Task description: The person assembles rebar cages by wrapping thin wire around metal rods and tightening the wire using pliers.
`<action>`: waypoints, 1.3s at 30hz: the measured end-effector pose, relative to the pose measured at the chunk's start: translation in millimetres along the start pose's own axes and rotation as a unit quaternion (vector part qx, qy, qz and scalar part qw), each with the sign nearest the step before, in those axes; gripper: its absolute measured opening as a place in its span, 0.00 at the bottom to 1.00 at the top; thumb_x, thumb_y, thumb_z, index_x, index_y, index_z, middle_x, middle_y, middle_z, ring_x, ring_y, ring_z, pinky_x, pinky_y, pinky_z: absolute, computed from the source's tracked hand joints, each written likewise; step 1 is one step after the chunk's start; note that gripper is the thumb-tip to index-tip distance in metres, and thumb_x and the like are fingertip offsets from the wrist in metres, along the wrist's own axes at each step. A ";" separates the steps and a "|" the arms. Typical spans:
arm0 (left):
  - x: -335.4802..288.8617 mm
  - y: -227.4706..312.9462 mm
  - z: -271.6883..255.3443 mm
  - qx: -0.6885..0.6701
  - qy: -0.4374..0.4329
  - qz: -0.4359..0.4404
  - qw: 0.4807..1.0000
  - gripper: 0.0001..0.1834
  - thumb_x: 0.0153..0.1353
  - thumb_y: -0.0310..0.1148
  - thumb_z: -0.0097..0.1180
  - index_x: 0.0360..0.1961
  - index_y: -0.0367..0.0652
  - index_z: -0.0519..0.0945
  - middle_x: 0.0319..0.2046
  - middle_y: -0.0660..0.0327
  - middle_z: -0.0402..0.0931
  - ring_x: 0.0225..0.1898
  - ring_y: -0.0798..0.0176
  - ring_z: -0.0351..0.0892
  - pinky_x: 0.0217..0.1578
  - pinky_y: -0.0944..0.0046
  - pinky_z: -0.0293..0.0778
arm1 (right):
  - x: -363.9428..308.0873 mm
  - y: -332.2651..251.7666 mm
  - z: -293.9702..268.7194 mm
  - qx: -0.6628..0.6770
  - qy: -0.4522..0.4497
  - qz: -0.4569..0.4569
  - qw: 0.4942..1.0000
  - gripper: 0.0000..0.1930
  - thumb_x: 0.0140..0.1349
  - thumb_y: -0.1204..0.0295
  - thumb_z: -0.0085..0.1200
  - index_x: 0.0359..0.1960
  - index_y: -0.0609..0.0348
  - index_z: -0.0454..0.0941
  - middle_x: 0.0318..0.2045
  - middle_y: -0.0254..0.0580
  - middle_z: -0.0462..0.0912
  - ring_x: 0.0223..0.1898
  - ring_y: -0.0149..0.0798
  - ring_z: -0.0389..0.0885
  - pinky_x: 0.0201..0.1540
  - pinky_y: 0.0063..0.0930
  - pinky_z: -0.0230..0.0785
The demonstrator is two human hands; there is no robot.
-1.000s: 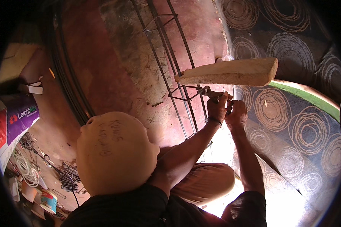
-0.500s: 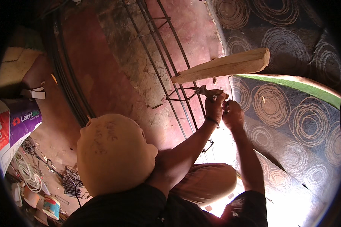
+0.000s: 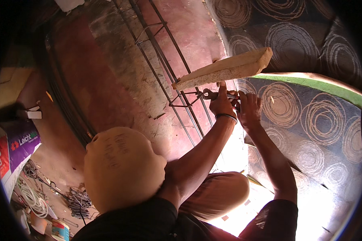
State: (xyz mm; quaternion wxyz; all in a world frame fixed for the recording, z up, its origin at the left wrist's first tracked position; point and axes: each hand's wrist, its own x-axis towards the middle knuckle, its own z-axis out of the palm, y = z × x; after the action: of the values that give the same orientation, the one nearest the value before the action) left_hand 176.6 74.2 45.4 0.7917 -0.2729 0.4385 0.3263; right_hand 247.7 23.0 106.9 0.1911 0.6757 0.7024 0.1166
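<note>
My left hand (image 3: 221,105), with a dark band at its wrist, is closed round the neck of a pair of pincers (image 3: 209,94); its index finger points up beside a wooden plank. My right hand (image 3: 249,107) grips the red handles of the same tool, close to the left. The jaws meet a corner of a square stirrup (image 3: 180,105) on a rebar cage (image 3: 163,60). Whether wire sits between the jaws is too small to tell. Above both hands, the rough wooden plank (image 3: 225,69) lies across the cage.
A rounded beige shape with dark handwriting (image 3: 122,168) fills the lower left; its kind is unclear. My bent knee (image 3: 225,193) is below my hands. Long bars (image 3: 66,92), a purple-and-white sack (image 3: 22,146) and coiled cable (image 3: 32,197) lie left. Circle-patterned dark fabric (image 3: 281,104) spreads right.
The view has shifted, so the cage and plank appear further left. My left hand has turned and its index finger now points up; the pincers' jaws and red handles show more plainly.
</note>
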 end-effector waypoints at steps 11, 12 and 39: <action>10.3 -3.8 -19.4 -0.003 -0.015 0.089 0.996 0.19 0.62 0.42 0.62 0.24 0.40 0.70 0.18 0.55 0.75 0.20 0.57 0.80 0.22 0.60 0.77 | -4.8 -28.1 -5.3 0.286 -0.155 0.160 0.932 0.23 0.53 0.58 0.64 0.41 0.63 0.76 0.34 0.53 0.81 0.33 0.51 0.83 0.38 0.44 0.74; 10.5 -6.0 -25.1 0.005 -0.022 0.094 0.995 0.18 0.63 0.41 0.61 0.25 0.40 0.70 0.19 0.56 0.75 0.19 0.57 0.79 0.21 0.61 0.77 | -15.7 -29.9 6.1 0.298 -0.142 0.173 0.928 0.24 0.52 0.55 0.65 0.41 0.63 0.75 0.33 0.53 0.81 0.32 0.50 0.83 0.38 0.43 0.74; 18.2 -6.6 1.2 -0.097 -0.021 0.055 0.993 0.21 0.60 0.49 0.64 0.31 0.39 0.77 0.24 0.57 0.78 0.25 0.63 0.79 0.28 0.64 0.76 | 11.1 19.5 65.3 0.104 0.112 -0.023 0.988 0.23 0.58 0.73 0.56 0.57 0.57 0.72 0.40 0.42 0.77 0.45 0.45 0.74 0.54 0.47 0.62</action>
State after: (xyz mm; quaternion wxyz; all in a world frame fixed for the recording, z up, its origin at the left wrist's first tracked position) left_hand 189.5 75.9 31.1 0.7509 -0.3171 0.4027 0.4164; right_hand 293.0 29.1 55.1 0.0427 0.6586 0.7427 0.1133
